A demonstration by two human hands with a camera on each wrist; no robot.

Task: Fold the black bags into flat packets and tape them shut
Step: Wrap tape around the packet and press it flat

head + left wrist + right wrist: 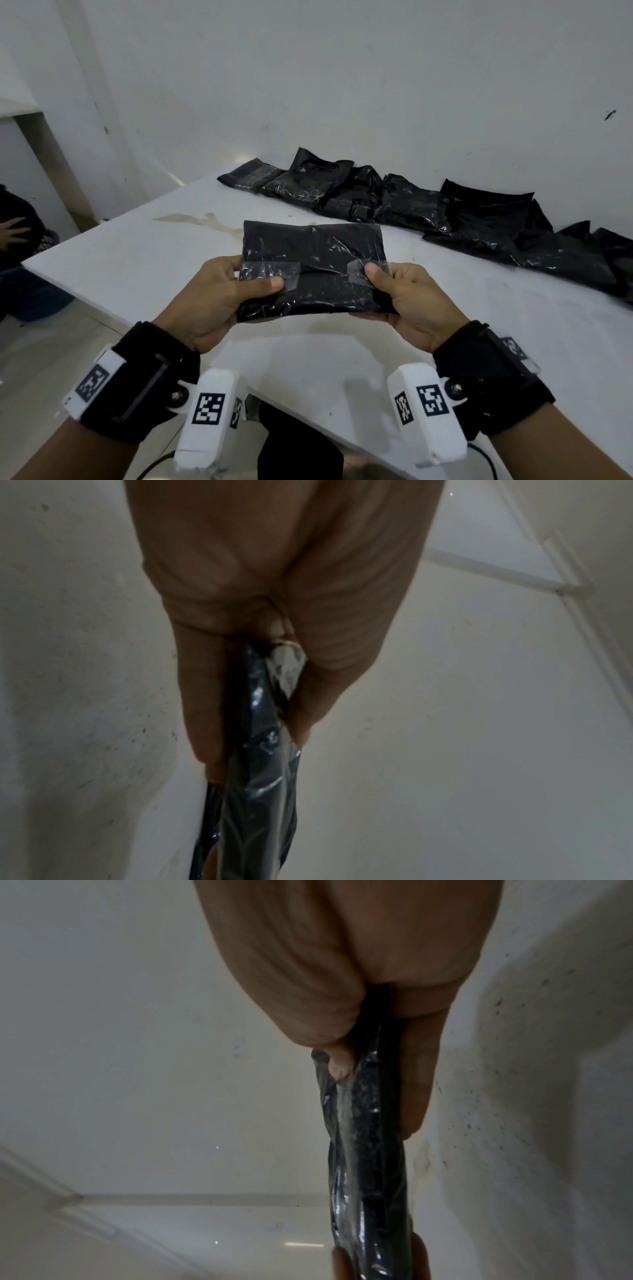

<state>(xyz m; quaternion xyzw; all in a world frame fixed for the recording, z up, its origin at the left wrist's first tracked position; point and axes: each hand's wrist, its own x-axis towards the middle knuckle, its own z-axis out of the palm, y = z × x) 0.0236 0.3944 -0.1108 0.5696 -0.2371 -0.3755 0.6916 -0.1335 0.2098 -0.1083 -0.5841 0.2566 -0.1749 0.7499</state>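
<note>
A folded black bag packet (pixel 313 267) hangs above the white table (pixel 137 253), held by both hands. My left hand (pixel 219 294) pinches its left edge, thumb on top over a strip of clear tape (pixel 270 269). My right hand (pixel 407 294) pinches the right edge, thumb pressing another piece of clear tape (pixel 359 269). The left wrist view shows the packet (pixel 260 777) edge-on between thumb and fingers. In the right wrist view the packet (pixel 366 1150) is likewise squeezed flat between thumb and fingers.
Several black bags and taped packets (pixel 428 212) lie in a row along the wall at the back of the table. A brownish stain (pixel 202 221) marks the tabletop. Another person's hand (pixel 13 233) shows at the far left.
</note>
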